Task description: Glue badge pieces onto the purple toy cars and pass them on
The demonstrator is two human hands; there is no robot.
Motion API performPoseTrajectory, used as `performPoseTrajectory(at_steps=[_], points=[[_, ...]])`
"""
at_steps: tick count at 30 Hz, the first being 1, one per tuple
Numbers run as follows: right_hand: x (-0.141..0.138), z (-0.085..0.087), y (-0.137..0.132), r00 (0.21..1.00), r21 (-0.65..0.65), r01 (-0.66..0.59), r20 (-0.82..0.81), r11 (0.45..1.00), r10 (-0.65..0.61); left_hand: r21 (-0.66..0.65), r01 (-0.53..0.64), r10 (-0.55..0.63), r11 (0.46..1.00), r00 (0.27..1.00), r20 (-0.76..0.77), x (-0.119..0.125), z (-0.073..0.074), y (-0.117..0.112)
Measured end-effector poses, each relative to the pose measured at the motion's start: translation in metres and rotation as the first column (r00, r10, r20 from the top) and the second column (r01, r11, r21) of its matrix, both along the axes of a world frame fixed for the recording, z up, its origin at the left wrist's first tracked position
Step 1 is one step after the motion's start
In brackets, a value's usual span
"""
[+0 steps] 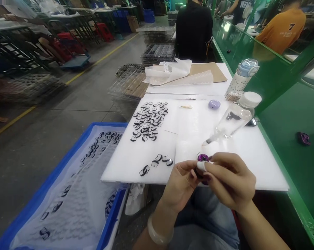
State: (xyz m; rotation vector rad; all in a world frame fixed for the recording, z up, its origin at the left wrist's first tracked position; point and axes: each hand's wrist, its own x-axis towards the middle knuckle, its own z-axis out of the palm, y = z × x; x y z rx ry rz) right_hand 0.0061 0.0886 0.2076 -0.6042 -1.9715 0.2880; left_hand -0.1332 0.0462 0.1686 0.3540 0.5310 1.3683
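Close in front of me, a small purple-and-black part (203,158) is pinched between the fingertips of both hands, above the near edge of the white table. My left hand (179,187) grips it from the left, with a pale bracelet on the wrist. From the right, my right hand (231,178) closes on the same part, a white finger cover on one fingertip. Much of the part is hidden by the fingers. Just beyond lies a clear bottle (231,121) with a white cap and a thin nozzle pointing toward my hands.
Many small black-rimmed clear pieces (149,121) lie on the table's left. A blue tray (94,130) of similar pieces under film stands lower left. A lilac case (214,104), a dotted drinking bottle (241,78) and paper sheets (177,73) sit farther back. A green conveyor (289,114) runs along the right.
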Motion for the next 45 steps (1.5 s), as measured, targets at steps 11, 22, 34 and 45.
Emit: performPoseTrajectory(at_steps=[11,22,34,45], points=[[0.009,0.010,-0.010,0.976,0.110,0.063,0.203,0.992,-0.085,-0.021,-0.051,0.050,0.998,0.996,-0.071,0.006,0.004,0.001],[0.046,-0.008,-0.014,0.974,-0.382,0.227,0.094,0.896,-0.206,0.394,-0.107,0.404,0.913,0.372,-0.836,-0.012,0.007,-0.016],[0.035,-0.028,-0.016,0.986,-0.585,0.148,0.146,0.798,-0.076,0.560,0.232,0.595,0.795,-0.122,-0.794,-0.004,0.001,-0.010],[0.037,-0.028,-0.014,0.981,-0.569,0.144,0.187,0.810,-0.043,0.466,0.139,0.479,0.874,-0.079,-0.874,-0.007,0.002,-0.009]])
